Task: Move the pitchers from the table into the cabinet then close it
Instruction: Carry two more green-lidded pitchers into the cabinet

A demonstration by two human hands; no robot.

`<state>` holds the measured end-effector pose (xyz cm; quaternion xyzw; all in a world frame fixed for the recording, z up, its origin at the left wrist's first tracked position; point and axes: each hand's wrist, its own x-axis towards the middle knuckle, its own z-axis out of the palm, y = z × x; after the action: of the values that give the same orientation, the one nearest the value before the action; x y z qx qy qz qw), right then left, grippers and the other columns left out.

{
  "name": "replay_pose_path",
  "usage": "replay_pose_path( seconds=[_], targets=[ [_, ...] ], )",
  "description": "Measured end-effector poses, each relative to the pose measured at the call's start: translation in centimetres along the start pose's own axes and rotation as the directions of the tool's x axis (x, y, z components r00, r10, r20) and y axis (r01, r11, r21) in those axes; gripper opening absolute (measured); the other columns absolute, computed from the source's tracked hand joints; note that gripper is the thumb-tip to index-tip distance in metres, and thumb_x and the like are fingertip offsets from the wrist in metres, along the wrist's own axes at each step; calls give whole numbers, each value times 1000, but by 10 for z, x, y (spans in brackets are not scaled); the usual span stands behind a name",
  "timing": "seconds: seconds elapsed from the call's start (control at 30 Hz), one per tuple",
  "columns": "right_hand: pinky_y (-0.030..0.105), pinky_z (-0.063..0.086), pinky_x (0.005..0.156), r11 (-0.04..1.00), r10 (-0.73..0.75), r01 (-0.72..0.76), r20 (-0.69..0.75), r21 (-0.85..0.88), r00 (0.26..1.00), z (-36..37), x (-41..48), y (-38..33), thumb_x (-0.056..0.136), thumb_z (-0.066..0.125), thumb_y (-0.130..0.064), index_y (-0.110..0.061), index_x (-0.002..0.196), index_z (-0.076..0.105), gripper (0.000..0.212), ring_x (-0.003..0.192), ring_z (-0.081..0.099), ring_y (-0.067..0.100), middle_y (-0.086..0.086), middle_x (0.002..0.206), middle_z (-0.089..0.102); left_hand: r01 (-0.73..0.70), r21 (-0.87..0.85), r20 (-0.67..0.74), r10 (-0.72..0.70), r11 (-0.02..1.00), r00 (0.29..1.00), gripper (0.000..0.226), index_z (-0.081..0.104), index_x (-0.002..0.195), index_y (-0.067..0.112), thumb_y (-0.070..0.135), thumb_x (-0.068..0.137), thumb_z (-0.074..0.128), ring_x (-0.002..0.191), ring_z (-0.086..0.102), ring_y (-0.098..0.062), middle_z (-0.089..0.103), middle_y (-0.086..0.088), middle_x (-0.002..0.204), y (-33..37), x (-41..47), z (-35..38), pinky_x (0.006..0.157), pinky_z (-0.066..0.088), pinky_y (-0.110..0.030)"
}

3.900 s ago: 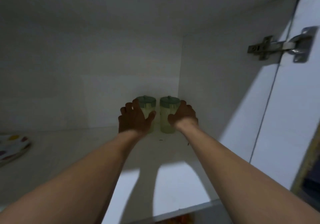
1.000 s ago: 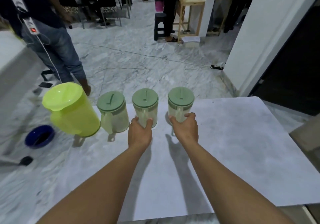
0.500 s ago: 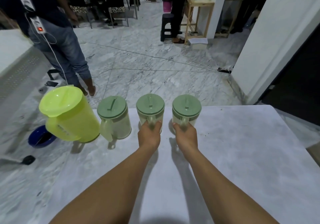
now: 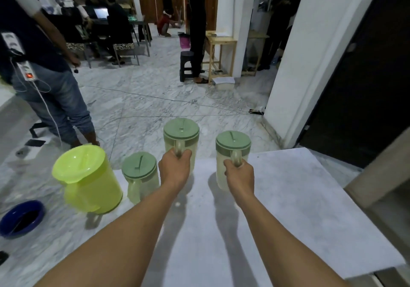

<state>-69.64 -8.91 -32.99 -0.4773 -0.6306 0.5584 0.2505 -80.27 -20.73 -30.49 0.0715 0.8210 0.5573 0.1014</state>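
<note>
Head view: each hand grips a lidded pitcher by its handle above the table [image 4: 299,209].

Left hand [image 4: 174,170] holds the left pitcher [image 4: 181,139], right hand [image 4: 240,176] the right pitcher [image 4: 233,153]; contents unclear. A third pitcher [image 4: 140,174] and a yellow jug [image 4: 88,179] stand alongside.

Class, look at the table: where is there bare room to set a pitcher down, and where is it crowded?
The table is bare to the right of the pitcher in the right hand, out to its right edge, and along the near side around both forearms. The far left corner is crowded: the yellow-green pitcher and the small green-lidded pitcher stand close together beside the left hand.
</note>
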Motion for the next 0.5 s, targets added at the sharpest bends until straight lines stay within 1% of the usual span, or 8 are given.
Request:
replay_pose_path(
  seconds=[0.07, 0.13, 0.2, 0.27, 0.37, 0.5],
  targets=[
    [35, 49, 68, 1000, -18, 19, -43, 24, 999, -8, -15, -15, 84, 63, -28, -14, 74, 61, 18, 74, 65, 28, 10, 79, 71, -48, 0, 30, 48, 999, 998, 28, 67, 76, 8, 33, 82, 56, 70, 65, -26, 70, -5, 70, 16, -6, -15, 63, 49, -35],
    [34, 46, 64, 998, -38, 43, -93, 50, 995, -18, -38, -33, 83, 63, -29, -15, 70, 58, 20, 68, 61, 27, 8, 73, 68, -98, -15, 63, 99, 995, 993, 31, 67, 78, 4, 32, 84, 56, 70, 64, -29, 69, -6, 69, 29, -13, -31, 60, 46, -33],
    [36, 43, 61, 996, -55, 64, -136, 61, 989, -28, -60, -46, 80, 62, -30, -18, 64, 52, 22, 61, 54, 26, 5, 64, 59, -148, -23, 78, 150, 989, 986, 38, 67, 77, 1, 37, 82, 54, 73, 63, -32, 69, -12, 71, 42, -20, -43, 64, 48, -38],
    [37, 40, 60, 994, -75, 91, -215, 65, 974, -45, -91, -64, 78, 61, -31, -21, 61, 50, 23, 58, 50, 25, 2, 59, 54, -196, -66, 124, 203, 978, 971, 41, 66, 77, 1, 40, 80, 54, 76, 63, -35, 69, -15, 74, 57, -37, -57, 70, 50, -43],
    [35, 39, 61, 989, -93, 123, -302, 80, 949, -71, -131, -88, 81, 61, -26, -18, 63, 50, 22, 59, 49, 24, 4, 61, 53, -224, -140, 201, 250, 964, 947, 37, 65, 81, -1, 35, 84, 58, 77, 63, -36, 68, -18, 78, 83, -65, -74, 64, 47, -40],
    [34, 40, 60, 980, -123, 177, -416, 93, 901, -107, -187, -112, 83, 62, -24, -14, 69, 55, 19, 61, 52, 24, 7, 66, 56, -261, -205, 284, 312, 943, 907, 34, 63, 72, 3, 36, 80, 59, 74, 64, -34, 68, -16, 74, 117, -108, -93, 63, 49, -40]
  ],
)
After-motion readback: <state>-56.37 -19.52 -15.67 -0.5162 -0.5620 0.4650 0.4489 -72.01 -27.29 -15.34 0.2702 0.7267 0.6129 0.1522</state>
